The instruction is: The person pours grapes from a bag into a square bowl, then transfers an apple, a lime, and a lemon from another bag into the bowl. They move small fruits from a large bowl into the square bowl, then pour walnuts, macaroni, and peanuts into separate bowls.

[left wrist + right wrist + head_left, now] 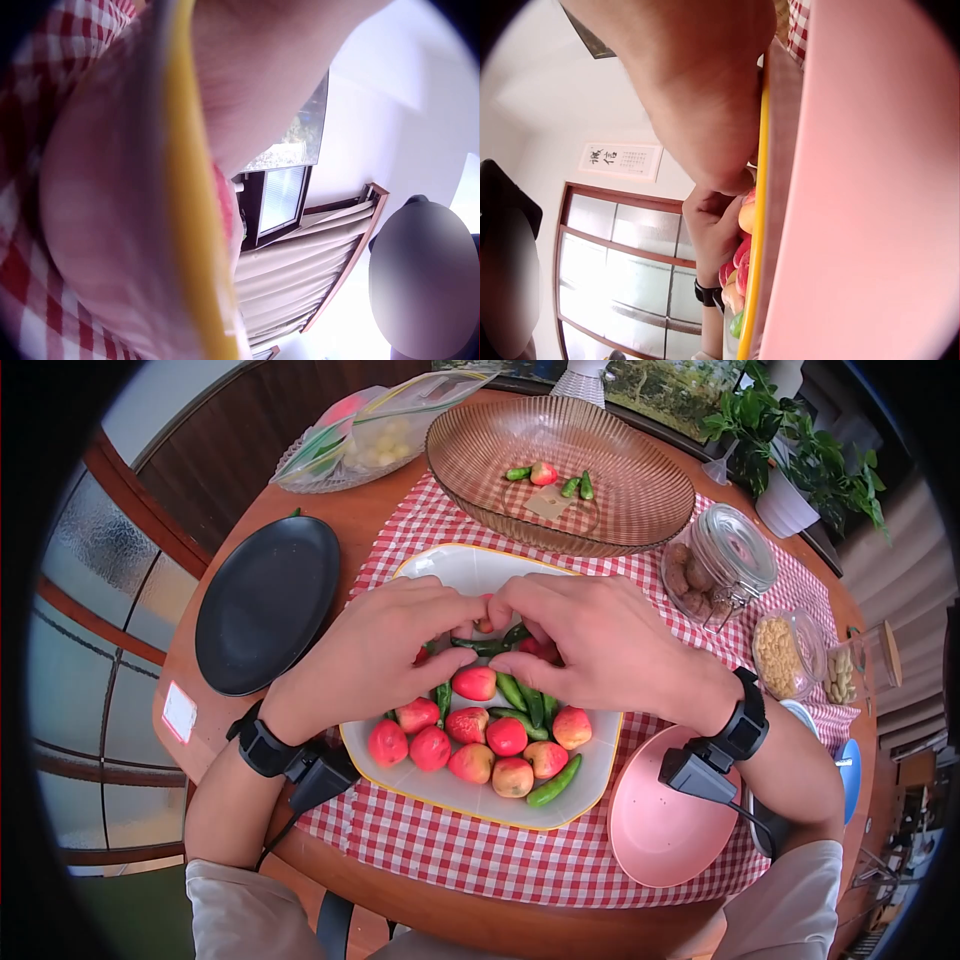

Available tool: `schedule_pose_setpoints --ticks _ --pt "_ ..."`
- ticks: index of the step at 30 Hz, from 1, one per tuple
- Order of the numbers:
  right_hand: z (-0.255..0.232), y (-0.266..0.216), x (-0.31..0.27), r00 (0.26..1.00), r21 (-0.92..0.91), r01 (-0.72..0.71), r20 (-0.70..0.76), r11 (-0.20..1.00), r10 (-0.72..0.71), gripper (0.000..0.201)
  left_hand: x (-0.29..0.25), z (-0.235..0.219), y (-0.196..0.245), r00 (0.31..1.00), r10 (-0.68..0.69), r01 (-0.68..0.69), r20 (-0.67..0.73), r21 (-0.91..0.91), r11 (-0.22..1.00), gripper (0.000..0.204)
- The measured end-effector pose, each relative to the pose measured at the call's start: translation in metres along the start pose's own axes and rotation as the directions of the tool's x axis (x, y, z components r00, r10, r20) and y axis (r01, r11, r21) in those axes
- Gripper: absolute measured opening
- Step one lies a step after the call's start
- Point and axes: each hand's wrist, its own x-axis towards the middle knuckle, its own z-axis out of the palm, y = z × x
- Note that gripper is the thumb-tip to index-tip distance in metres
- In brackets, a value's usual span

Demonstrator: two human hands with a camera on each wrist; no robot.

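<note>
A white dish (400, 785) with a yellow rim holds several small red-and-yellow apples (505, 737) and green chili peppers (554, 781). Over its far half, my left hand (405, 645) and right hand (600, 640) face each other with bent fingers, thumbs nearly meeting. Between them show a dark green pepper (482, 647) and a red apple (541, 650), partly covered by the right hand. Whether either hand grips these, I cannot tell. In the right wrist view, the left hand (714, 229) reaches in over the apples (742, 264); the fingertips are hidden.
A brown ribbed glass bowl (470, 500) behind holds an apple and several peppers. Left lies a black plate (268, 605); right, a pink plate (670, 810). Jars (715, 570) stand at the right, zip bags (385, 435) at the back left. A checkered cloth (420, 860) lies beneath.
</note>
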Motion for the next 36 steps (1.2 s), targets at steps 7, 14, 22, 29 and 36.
schedule_pose_setpoints --ticks 7,14,22,29,36 --pt "0.014 0.01 -0.003 0.994 -0.043 0.083 -0.066 0.996 -0.085 0.029 -0.001 0.002 0.001 0.978 -0.206 0.191 -0.034 -0.255 0.948 0.028" --pt "0.013 0.013 -0.001 0.966 -0.03 0.183 -0.183 0.983 -0.185 0.033 -0.001 -0.002 0.004 0.974 -0.204 0.165 -0.094 -0.319 0.933 0.026" --pt "-0.01 0.019 0.004 0.709 -0.173 0.059 -0.686 0.983 -0.163 0.047 0.0 -0.001 0.001 0.991 -0.137 0.133 -0.004 -0.207 0.969 0.032" --pt "-0.01 0.019 0.003 0.772 -0.323 -0.167 -0.63 0.931 -0.08 0.047 0.001 -0.003 0.001 1.0 0.01 -0.009 0.026 -0.036 0.999 0.035" --pt "-0.006 0.022 -0.003 0.834 -0.096 0.298 -0.457 0.95 -0.308 0.017 0.0 -0.005 0.0 0.997 0.012 -0.014 0.08 0.029 0.999 0.037"
